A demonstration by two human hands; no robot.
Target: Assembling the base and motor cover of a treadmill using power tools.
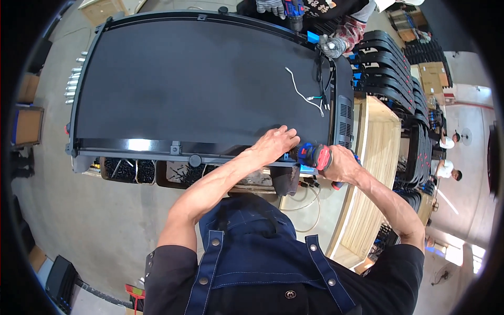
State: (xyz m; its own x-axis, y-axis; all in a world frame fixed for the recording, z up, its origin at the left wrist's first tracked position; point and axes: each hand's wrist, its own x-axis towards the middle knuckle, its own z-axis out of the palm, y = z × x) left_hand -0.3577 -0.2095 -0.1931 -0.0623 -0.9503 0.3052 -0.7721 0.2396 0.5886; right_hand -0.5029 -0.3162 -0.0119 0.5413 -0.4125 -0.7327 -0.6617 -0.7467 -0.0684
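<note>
A large frame like a treadmill deck, with a wide black belt (199,79), lies before me. My right hand (341,164) is wrapped round the grip of a red and blue cordless drill (317,156), which points left along the frame's near rail (231,157). Just left of the drill's front end, my left hand (275,144) is closed at the rail, fingers curled; what they hold, if anything, is hidden. White and dark cables (304,97) lie on the belt's right end, beside a black vented cover (345,121).
Across the frame, a co-worker's gloved hands (333,46) work with another cordless drill (295,16). Bins of dark screws (128,170) stand under the near rail. A wooden crate (378,142) and stacked black parts (383,68) stand at right. A pale hose (315,210) lies on the floor.
</note>
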